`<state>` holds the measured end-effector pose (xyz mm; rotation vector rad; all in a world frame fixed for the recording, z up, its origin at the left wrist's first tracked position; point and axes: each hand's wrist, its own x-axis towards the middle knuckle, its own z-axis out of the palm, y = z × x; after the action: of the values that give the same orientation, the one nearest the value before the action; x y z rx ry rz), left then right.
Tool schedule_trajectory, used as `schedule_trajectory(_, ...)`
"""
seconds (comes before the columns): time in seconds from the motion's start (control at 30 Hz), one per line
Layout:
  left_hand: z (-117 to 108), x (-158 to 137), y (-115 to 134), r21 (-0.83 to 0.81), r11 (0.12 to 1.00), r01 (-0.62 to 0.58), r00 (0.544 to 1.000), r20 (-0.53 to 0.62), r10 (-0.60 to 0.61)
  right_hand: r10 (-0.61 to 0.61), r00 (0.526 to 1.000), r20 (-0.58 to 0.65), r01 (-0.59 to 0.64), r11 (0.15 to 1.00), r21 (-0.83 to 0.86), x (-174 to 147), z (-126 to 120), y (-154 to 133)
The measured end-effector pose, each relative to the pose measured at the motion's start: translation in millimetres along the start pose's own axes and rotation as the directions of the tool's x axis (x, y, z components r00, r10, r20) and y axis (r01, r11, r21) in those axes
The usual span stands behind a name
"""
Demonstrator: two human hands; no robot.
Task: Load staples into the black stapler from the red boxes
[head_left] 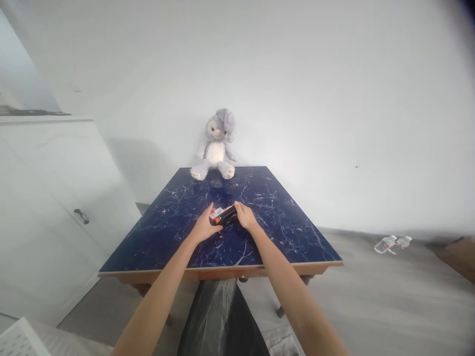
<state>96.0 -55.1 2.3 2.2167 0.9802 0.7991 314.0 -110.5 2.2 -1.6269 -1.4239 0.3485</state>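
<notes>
A white perforated item [20, 341] is cut off at lower left. Over the blue marbled tabletop [156, 237], the left hand [202, 227] and right hand [245, 216] grasp opposite ends of a small, mostly black box [227, 216]; fingers partly cover it, and its print and contents cannot be made out. A gray plush toy [215, 154] sits at the far edge.

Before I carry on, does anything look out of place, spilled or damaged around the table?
Only the clear plastic items, possibly bottles, lying loose on the floor right of the table look misplaced. No spill shows; the held black item is too small to check for damage.
</notes>
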Motion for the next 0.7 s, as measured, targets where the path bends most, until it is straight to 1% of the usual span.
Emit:
schedule_trajectory(0.1, 0, 0, -1, 0.019, 1.000, 0.016, 1.000, -0.026, -0.015, 0.002, 1.000, -0.023, -0.001, 1.000, 0.017, 2, 1, 1)
schedule_trajectory(0.17, 0, 1, -1, 0.031, 0.999, 0.011, 1.000, -0.016, -0.010, 0.009, 1.000, -0.026, -0.009, 1.000, 0.022, 2, 1, 2)
schedule_trajectory(0.33, -6, 10, -7, -0.009, 0.999, -0.033, 0.996, 0.078, 0.033, 0.007, 0.999, -0.039, -0.006, 1.000, 0.021, 1, 0, 6)
schedule_trajectory(0.4, -8, 13, -11, -0.022, 0.999, -0.047, 0.993, 0.103, 0.049, 0.038, 0.997, -0.061, -0.037, 0.999, 0.019, 0, -4, 11)
schedule_trajectory(0.47, -10, 14, -15, -0.004, 0.996, -0.086, 0.993, 0.086, 0.086, 0.078, 0.995, -0.067, -0.077, 0.997, 0.020, -1, -10, 16)
schedule_trajectory(0.5, -10, 14, -16, 0.015, 0.994, -0.106, 0.992, 0.070, 0.104, 0.082, 0.995, -0.050, -0.081, 0.996, 0.022, -2, -14, 18)
schedule_trajectory(0.57, -11, 12, -17, 0.056, 0.990, -0.128, 0.991, 0.041, 0.125, 0.034, 0.999, 0.020, -0.035, 0.999, 0.021, -5, -19, 21)
schedule_trajectory(0.63, -12, 11, -17, 0.090, 0.987, -0.134, 0.991, 0.011, 0.133, -0.047, 0.995, 0.085, 0.047, 0.999, 0.007, -9, -21, 21)
schedule_trajectory(0.7, -12, 10, -17, 0.117, 0.983, -0.143, 0.989, -0.026, 0.147, -0.113, 0.987, 0.111, 0.116, 0.993, -0.023, -13, -21, 20)
